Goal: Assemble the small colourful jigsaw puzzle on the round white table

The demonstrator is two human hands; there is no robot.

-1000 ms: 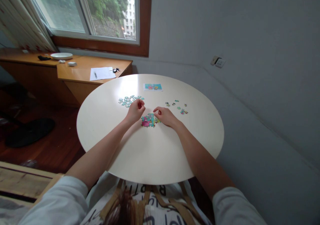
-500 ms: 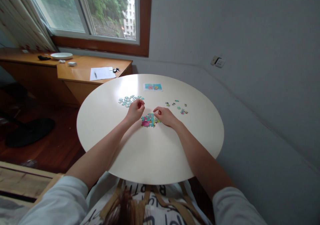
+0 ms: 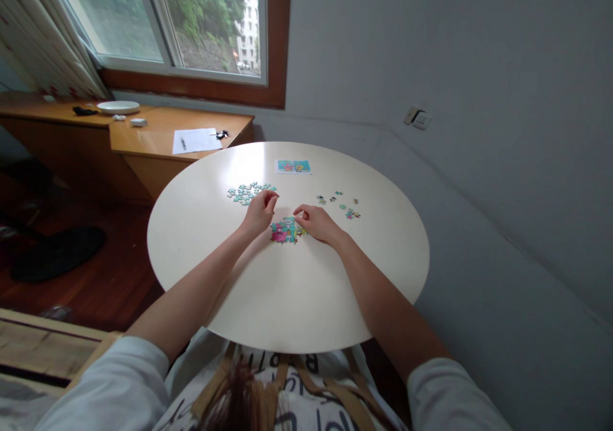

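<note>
On the round white table (image 3: pixel 287 303), a small assembled patch (image 3: pixel 285 231) of jigsaw in pink and teal lies near the middle, a little toward the far edge. Both hands flank it. The left hand (image 3: pixel 258 214) sits at the patch's left side with the fingers curled in and the thumb meeting the forefinger. The grip looks closed, but whether a piece is pinched in it is too small to tell. The right hand (image 3: pixel 320 223) rests at the patch's right side, fingertips down at its border. I cannot tell whether its grip is closed on anything.

A teal pile (image 3: pixel 246 192) of loose pieces lies just beyond the left hand, toward the far-left edge. A thinner scatter of pieces (image 3: pixel 342 206) lies beyond the right hand, toward the far-right edge. A picture card (image 3: pixel 293 166) lies flat close to the far edge.

The near half of the table is bare apart from the two forearms crossing it, and wide margins run along the left and right edges. A wooden desk (image 3: pixel 158 143) stands just off the far-left edge, and a grey wall (image 3: pixel 479 163) runs along the right.
</note>
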